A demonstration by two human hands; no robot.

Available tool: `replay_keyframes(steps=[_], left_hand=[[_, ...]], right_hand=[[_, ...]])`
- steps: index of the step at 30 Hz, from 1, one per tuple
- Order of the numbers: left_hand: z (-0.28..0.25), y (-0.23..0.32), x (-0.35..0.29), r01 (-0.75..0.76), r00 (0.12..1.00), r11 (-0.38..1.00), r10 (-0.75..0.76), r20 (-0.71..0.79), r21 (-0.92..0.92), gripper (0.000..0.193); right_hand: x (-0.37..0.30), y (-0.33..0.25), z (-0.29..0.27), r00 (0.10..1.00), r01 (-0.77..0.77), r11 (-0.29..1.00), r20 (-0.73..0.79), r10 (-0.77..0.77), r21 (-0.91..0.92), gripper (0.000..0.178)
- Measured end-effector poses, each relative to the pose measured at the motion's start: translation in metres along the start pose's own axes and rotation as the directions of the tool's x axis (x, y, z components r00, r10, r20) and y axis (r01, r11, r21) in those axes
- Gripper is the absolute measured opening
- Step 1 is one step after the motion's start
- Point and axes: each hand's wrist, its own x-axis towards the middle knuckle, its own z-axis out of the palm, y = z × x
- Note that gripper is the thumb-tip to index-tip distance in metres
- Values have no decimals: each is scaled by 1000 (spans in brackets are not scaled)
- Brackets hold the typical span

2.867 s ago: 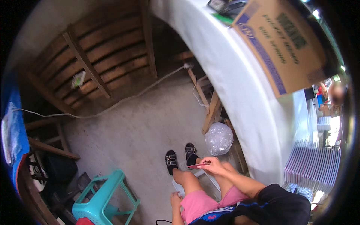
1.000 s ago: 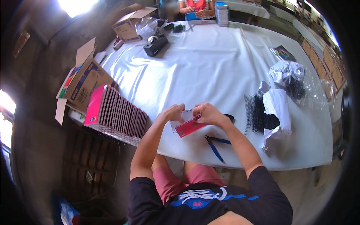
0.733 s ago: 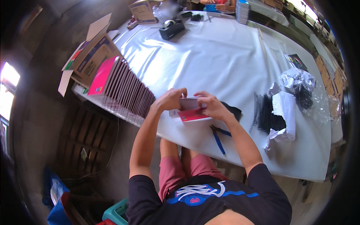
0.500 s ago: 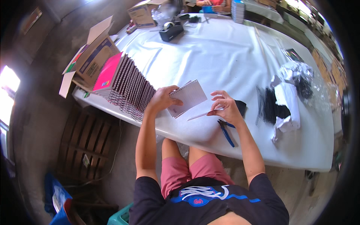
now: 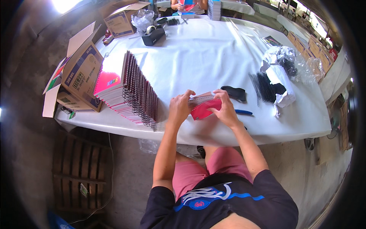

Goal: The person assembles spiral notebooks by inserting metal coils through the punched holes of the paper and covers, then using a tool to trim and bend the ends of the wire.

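Standing at the left end of the table (image 5: 187, 51), an open cardboard box (image 5: 82, 78) has its flaps raised. A second cardboard box (image 5: 120, 23) is positioned farther back. To the right of the first box, a stack of pink notebooks (image 5: 131, 91) rests near the front edge, dark spiral bindings facing right. Behind the stack is a black tape dispenser (image 5: 153, 36).

The left hand (image 5: 181, 108) grips the left end of white punched sheets (image 5: 200, 100), thumb and fingers closed on them. The sheets and a pink cover (image 5: 206, 110) are held above the front of the table, between both hands. The right hand (image 5: 225, 111) pinches the right side of the cover between thumb and fingers.

Beyond the right hand lies a flat black piece (image 5: 234, 93); nearer the front edge, a blue handle (image 5: 244, 112) projects beside the hand. Farther right, black wire coils (image 5: 263, 87) lie against torn white wrapping (image 5: 285, 86), with crumpled clear plastic (image 5: 280, 53) behind.
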Motion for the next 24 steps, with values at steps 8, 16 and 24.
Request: replay_keyframes(steps=[8, 16, 24], left_hand=[[-5, 23, -15, -250, 964, 941, 221, 145, 226, 49], [39, 7, -33, -202, 966, 907, 247, -78, 369, 46], [47, -2, -43, -182, 958, 922, 245, -148, 343, 55]], right_hand=[[-23, -4, 10, 991, -46, 988, -127, 28, -144, 77], [-5, 4, -31, 824, -566, 680, 326, 463, 465, 54], [47, 12, -40, 714, -586, 772, 606, 349, 246, 23]])
